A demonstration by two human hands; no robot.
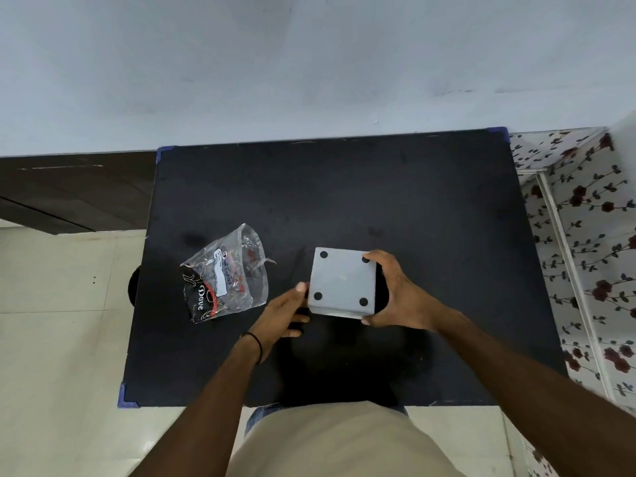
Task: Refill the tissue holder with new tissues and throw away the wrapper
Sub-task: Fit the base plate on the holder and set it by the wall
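Observation:
The square tissue holder (341,281) is upside down over the black table (344,187); its grey underside with black round feet at the corners faces up. My right hand (395,294) grips its right side, fingers on the far and near corners. My left hand (285,311) holds its left edge, thumb on the side. The empty clear plastic wrapper (225,275), printed in black and red, lies crumpled on the table to the left of the holder. No tissues show.
A pale wall runs behind the table. A dark wooden panel (69,191) stands at the left, above light floor tiles (58,321). A floral-patterned surface (585,253) borders the table's right edge.

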